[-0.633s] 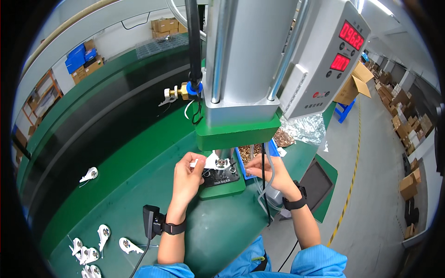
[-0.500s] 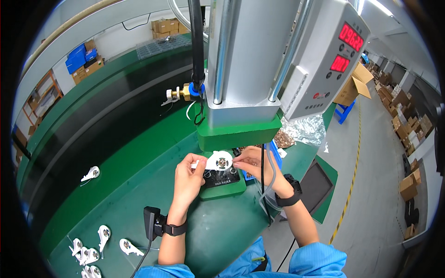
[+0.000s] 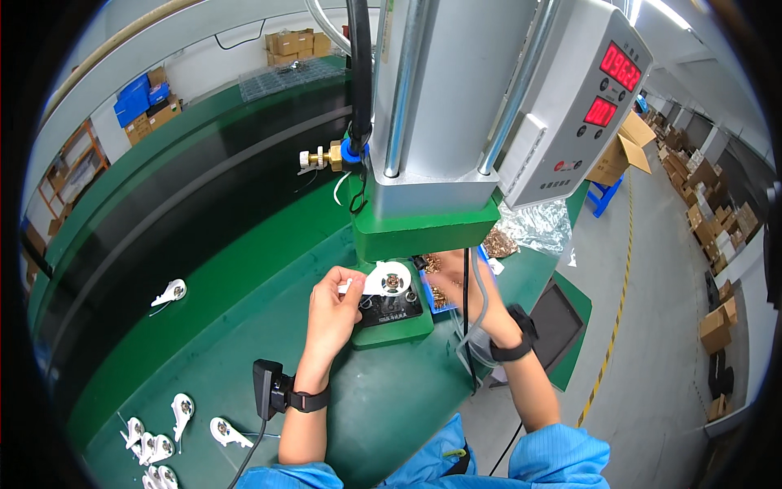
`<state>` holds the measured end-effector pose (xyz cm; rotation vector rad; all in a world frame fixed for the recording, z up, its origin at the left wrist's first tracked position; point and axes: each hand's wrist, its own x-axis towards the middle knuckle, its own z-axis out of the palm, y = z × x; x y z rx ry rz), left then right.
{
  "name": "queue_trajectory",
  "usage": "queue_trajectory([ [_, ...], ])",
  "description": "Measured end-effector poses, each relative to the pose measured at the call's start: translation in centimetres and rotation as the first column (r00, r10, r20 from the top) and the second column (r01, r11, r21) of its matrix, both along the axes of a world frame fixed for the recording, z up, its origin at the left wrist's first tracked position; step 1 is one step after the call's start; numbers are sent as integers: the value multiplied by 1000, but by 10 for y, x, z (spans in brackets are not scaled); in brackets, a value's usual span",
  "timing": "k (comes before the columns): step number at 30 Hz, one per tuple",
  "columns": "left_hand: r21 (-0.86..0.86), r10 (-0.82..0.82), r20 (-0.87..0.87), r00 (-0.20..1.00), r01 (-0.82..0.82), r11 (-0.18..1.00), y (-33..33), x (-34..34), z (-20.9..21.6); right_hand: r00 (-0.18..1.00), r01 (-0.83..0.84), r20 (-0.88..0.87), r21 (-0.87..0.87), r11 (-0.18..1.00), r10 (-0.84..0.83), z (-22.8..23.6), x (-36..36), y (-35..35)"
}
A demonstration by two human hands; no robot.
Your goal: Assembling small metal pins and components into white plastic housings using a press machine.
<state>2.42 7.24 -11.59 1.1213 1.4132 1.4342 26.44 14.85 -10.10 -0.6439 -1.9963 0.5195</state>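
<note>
smooth green bench [image 3: 383,391], broad and matte with a faint sheen, bent by the fisheye view. standing on it, a tall silver metal press cylinder [image 3: 452,98] flanked by shiny rods, with a thick green-painted block [image 3: 428,234] at its foot. beside it, a pale, hard-edged control box [image 3: 533,163] with red lit digits. beyond, to the right, crinkled clear plastic [image 3: 542,224].

near the block, right hand [image 3: 464,285] smeared by blur, partly over a shallow blue bin [image 3: 444,310]; finger state and any hold impossible to tell. left hand [image 3: 332,303] sharp, thumb and fingers pinching the narrow end of a white part [image 3: 375,284]. part located just below the green block, round end above a black fixture plate [image 3: 383,312]; contact with the plate impossible to confirm. judged step: steadying the part at the press with the left hand, right hand busy by the bin. next move, as a judgement, calling for a firm, level left pinch and careful fingertip control on the right.

part itself smooth, probably moulded plastic: a wide ring tapering to a tail, with a metallic centre. at lower left on the bench, several similar white pieces [image 3: 182,407], scattered, some overlapping. smallest of all, inside the bin, copper-toned bits [image 3: 441,295], loosely heaped, too tiny for exact shape.
</note>
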Motion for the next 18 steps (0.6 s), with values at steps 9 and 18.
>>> queue_trajectory([
  [9,-4,-23,57,998,23,1000,-2,0,1,877,472,8,166,866,-480,-79,55,-22],
  [18,-3,-23,6,1000,23,1000,-4,3,9,675,370,551,323,871,-491,-82,25,49],
])
